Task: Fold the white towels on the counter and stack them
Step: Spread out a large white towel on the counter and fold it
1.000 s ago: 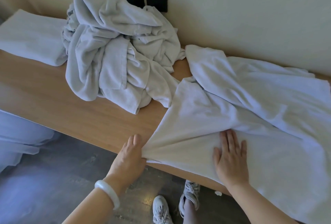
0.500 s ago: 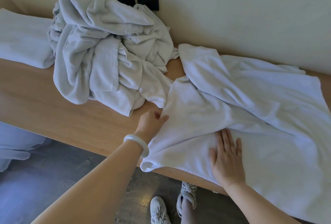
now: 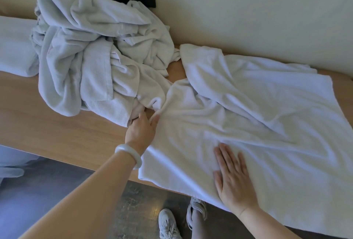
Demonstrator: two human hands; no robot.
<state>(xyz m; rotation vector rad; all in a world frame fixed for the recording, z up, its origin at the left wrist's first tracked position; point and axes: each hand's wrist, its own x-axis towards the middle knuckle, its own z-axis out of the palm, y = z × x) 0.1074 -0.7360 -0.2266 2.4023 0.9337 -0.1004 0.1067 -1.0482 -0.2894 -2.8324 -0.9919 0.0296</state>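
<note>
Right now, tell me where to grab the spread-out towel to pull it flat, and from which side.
Probably pinch the spread towel at its bunched far-left corner, coming from the left, where the left hand is. That corner stands up in ridges beside the crumpled pile, easy for fingers; the right hand lies flat, pinning the near part.

Your L hand (image 3: 140,133): outer fingers hidden under pile (image 3: 86,57), grip n/a. Left edge cuts folded towel (image 3: 15,47); spread towel (image 3: 267,114) runs off right edge.

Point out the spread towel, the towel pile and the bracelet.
spread towel (image 3: 257,124), head view, flat middle.
towel pile (image 3: 91,53), head view, crumpled middle.
bracelet (image 3: 133,151), head view, band on left wrist.
</note>
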